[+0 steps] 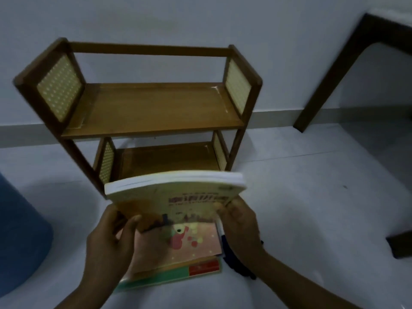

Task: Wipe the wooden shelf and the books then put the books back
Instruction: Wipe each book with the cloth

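Dim, bluish indoor light; soft overall blur; wide-angle bowing at edges; faint glare on wooden shelf [153,108] board.

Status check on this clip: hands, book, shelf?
Left hand and right hand both gripping yellow book, lifted off floor stack. Wooden shelf empty, both tiers. Path to shelf clear.

Wooden shelf [153,108], centre of the frame: brown wood with a smooth, faintly glossy board; side panels [59,85] of pale woven cane — open, dotted weave. Book [178,197], lower centre: paper pages, smooth printed cover with a slight sheen. Floor [312,197], right: pale, smooth, matt. Table leg [330,85], upper right: dark wood. Blue object [20,237], lower left — soft-looking, matt.
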`<control>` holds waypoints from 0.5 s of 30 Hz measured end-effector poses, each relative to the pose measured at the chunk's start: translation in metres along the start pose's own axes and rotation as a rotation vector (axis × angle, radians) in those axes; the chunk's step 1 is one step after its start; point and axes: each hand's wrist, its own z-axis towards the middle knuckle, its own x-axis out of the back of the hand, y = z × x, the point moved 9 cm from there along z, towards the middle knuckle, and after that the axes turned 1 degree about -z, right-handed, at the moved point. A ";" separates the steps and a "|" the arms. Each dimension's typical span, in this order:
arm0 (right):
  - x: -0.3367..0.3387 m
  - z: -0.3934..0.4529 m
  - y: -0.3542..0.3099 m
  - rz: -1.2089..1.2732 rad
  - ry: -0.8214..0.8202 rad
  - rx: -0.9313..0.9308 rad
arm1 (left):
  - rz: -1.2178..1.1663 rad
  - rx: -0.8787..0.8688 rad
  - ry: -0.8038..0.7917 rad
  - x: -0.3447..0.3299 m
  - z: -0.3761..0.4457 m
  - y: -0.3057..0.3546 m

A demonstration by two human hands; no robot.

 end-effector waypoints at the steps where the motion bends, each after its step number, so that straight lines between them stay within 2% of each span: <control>1: 0.017 0.001 -0.008 0.000 0.042 0.008 | -0.012 -0.018 -0.038 -0.008 -0.001 0.012; 3: 0.065 0.000 -0.019 0.036 0.178 0.020 | -0.083 -0.053 -0.171 -0.041 -0.003 0.040; 5: 0.117 -0.005 -0.014 0.020 0.298 0.006 | -0.191 -0.001 -0.389 -0.090 -0.007 0.065; 8: 0.177 -0.002 0.029 -0.119 0.338 -0.136 | -0.256 0.142 -0.703 -0.177 -0.017 0.091; 12: 0.229 -0.008 0.108 -0.254 0.428 -0.366 | -0.161 0.328 -0.818 -0.284 -0.020 0.076; 15: 0.238 -0.010 0.152 -0.368 0.452 -0.450 | -0.162 0.339 -0.892 -0.333 -0.022 0.065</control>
